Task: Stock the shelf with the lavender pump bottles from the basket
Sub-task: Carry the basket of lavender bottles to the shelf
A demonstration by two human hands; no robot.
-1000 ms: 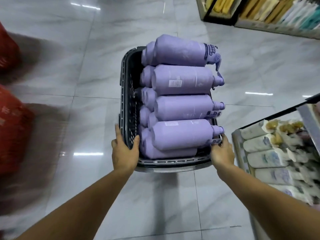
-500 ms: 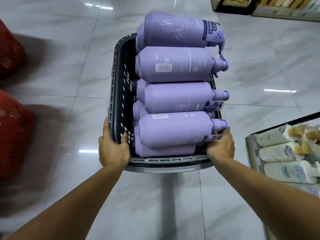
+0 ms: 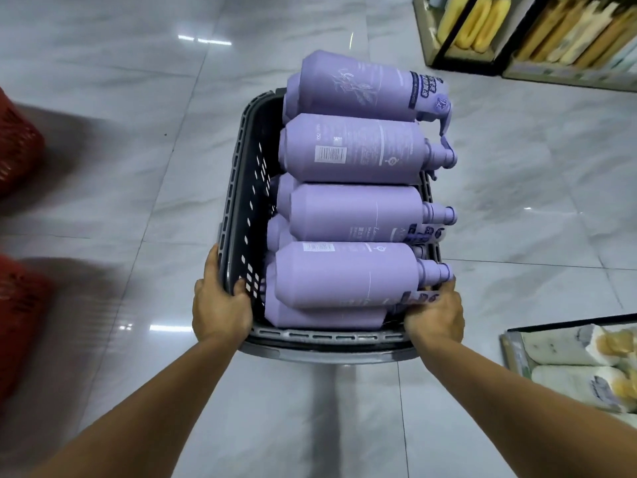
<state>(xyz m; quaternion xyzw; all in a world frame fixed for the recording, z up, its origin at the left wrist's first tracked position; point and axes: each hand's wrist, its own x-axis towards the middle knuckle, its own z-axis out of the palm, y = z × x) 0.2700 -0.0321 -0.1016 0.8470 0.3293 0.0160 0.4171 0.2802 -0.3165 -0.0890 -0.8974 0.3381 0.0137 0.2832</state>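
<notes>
A glossy pale marble floor [image 3: 138,167] filled most of the view, with blurred red baskets [image 3: 17,150] at the left edge. A far shelf [image 3: 510,69] of yellow and tan packs stood at upper right, and a near shelf [image 3: 568,324] of pale pump bottles sat low at the right, just beside the right forearm.

The dark basket [image 3: 241,174] was held up over the floor, clear of both shelves. The lavender pump bottles [image 3: 351,219] all lay inside it on their sides, stacked, long axes crosswise, bases to the left and pump heads over the right rim.

The left hand [image 3: 220,305] gripped the basket's near left corner, thumb inside the wall and fingers [image 3: 212,263] curled round the outside. The right hand [image 3: 436,315] clamped the near right corner, its fingers folded over the rim just under the nearest bottle [image 3: 344,274]. That bottle's neck lay right above the right hand, so I judged that hand the readier one to lift it once the basket was set down.
</notes>
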